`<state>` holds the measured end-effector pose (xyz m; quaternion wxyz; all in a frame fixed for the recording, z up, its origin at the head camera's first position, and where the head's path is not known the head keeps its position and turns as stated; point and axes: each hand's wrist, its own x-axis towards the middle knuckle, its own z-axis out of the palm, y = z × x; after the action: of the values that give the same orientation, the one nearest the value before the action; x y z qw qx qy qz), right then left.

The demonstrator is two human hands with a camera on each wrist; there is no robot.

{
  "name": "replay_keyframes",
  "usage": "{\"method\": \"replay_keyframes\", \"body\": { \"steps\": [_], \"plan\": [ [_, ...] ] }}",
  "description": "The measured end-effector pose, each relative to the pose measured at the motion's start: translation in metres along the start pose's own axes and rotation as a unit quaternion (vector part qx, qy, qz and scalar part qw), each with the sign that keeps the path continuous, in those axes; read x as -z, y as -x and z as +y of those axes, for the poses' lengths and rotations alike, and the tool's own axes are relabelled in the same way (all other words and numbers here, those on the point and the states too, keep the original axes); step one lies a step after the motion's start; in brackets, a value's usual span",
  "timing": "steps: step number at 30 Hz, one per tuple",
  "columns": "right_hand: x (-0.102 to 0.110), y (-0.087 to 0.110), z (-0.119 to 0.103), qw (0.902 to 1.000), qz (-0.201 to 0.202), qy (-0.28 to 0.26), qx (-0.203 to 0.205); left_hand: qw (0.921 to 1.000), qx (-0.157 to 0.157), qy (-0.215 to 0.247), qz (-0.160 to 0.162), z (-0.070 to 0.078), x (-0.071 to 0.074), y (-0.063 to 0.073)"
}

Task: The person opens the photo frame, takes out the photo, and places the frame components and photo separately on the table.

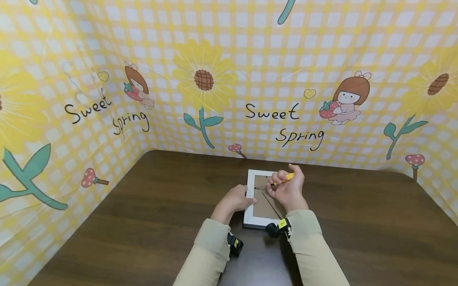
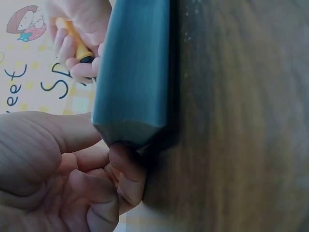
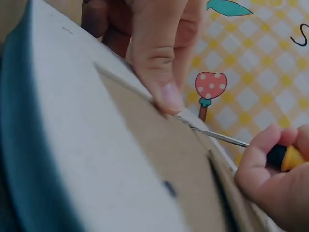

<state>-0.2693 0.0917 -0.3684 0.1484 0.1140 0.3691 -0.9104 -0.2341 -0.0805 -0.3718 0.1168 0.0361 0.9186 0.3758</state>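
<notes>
The left hand (image 1: 234, 200) pinches the frame (image 1: 250, 219) on the table (image 1: 161, 222) while the right hand (image 1: 290, 193), gripping the screwdriver (image 1: 287, 177), should probably lever gently, tip low to spare the backing (image 1: 262, 208).

Bright, even head view with soft glare on the tabletop (image 1: 257, 264); dimmer, blurrier wrist views

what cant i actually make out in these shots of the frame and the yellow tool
Front of the white frame: head view, hidden under its back.
Frame's right side: head view, mostly covered by the right hand and sleeve.
Tip of the yellow-handled tool: left wrist view, behind the frame; right wrist view, too blurred.
Dark mark: right wrist view, blurred.
</notes>
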Motion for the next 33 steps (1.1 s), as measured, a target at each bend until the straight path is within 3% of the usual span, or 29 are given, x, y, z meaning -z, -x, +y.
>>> {"method": "replay_keyframes", "body": {
  "steps": [5,10,14,19,26,33],
  "plan": [
    [-0.004,-0.001,0.008,0.9989,0.001,-0.042,0.02,1.0,0.01,0.001,0.0,-0.003,0.004,0.001],
    [-0.011,-0.001,0.016,0.9964,-0.016,-0.042,0.072,0.9999,-0.005,-0.015,0.005,-0.002,0.004,0.0],
    [-0.013,0.0,0.018,0.9958,-0.022,-0.039,0.079,0.9999,-0.007,-0.012,0.005,-0.003,0.002,-0.001],
    [-0.029,-0.003,0.013,0.9973,-0.02,0.015,0.07,0.9997,-0.005,-0.024,0.005,-0.004,0.005,-0.001],
    [-0.06,-0.003,0.018,0.9909,-0.017,0.11,0.075,0.9996,-0.001,-0.024,0.013,-0.004,0.007,-0.001],
    [-0.073,-0.002,0.025,0.9856,0.004,0.146,0.085,0.9998,-0.015,-0.015,-0.001,-0.004,0.007,0.001]
  ]
}}
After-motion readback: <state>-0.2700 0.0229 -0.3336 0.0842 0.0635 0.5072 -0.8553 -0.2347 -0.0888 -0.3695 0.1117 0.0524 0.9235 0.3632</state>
